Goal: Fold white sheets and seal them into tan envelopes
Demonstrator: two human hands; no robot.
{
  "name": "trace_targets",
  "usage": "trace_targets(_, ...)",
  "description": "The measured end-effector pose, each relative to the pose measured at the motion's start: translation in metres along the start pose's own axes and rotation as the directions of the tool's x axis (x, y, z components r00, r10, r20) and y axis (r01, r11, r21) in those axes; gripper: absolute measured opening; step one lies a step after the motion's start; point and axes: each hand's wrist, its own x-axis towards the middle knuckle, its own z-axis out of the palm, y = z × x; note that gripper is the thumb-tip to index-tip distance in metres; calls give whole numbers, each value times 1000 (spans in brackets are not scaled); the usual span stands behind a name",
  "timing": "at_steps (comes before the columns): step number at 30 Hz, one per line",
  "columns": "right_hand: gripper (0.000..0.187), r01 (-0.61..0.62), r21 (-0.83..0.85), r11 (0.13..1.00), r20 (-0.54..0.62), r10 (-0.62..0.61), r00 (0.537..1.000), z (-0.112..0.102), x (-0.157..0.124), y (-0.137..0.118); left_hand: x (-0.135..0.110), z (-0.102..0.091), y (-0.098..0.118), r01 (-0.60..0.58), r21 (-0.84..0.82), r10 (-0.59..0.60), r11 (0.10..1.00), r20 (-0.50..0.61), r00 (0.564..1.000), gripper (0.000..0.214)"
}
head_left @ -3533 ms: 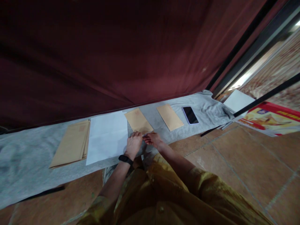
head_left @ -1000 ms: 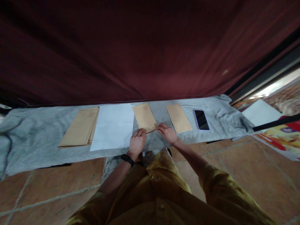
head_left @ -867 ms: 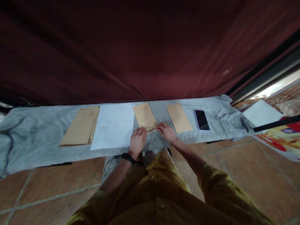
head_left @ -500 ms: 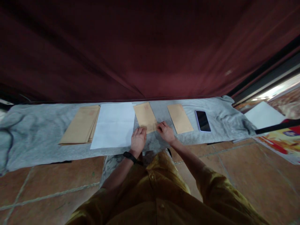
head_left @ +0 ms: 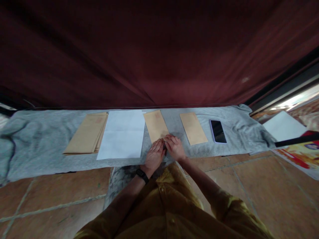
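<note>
A brown paper envelope (head_left: pixel 156 124) lies slightly tilted on the grey cloth in front of me, with faint reddish print near its far end. My left hand (head_left: pixel 154 156) lies over its near edge, fingers stretched out and resting on the paper. From the other side my right hand (head_left: pixel 175 147) bends its fingers over the same edge, and the fingertips of both hands nearly meet. They hide the near end of the envelope. A second brown envelope (head_left: pixel 193 128) rests apart to the right. Left of my hands is a large white paper sheet (head_left: pixel 121 134).
Several brown envelopes (head_left: pixel 86 133) are stacked left of the white sheet. A phone (head_left: pixel 218 131) with a dark screen lies at the right. Grey cloth (head_left: pixel 37 142) covers the narrow surface, backed by a dark red curtain (head_left: pixel 159 66). White paper (head_left: pixel 284 126) sits farther right.
My hands have come together at the envelope's near edge; before, they were apart at its two near corners. My left hand now reaches farther right. The other papers lie as before.
</note>
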Motion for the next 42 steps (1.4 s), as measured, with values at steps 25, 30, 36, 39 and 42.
trace_targets(25, 52, 24, -81, 996, 29, -22, 999, -4, -29, 15, -25, -13, -2, 156, 22, -154, 988, -71, 986, 52)
trace_targets(30, 54, 3, -85, 996, -34, -6, 999, 3, -28, -1, -24, -17, 1, 175, 13, -173, 985, -73, 982, 51)
trace_targets(36, 51, 65, -90, 994, 20, -63, 998, 17, -21, -27, -23, -19, 2, 176, 24, -174, 984, -69, 982, 50)
trace_targets(39, 54, 48, -107, 993, 6, -48, 999, 18, -22, -25, -23, -19, 2, 176, 42, -173, 983, -75, 982, 49)
trace_targets(42, 57, 26, -121, 992, -30, -30, 999, 18, -25, -19, -24, -18, 2, 178, 47, -174, 983, -70, 982, 49)
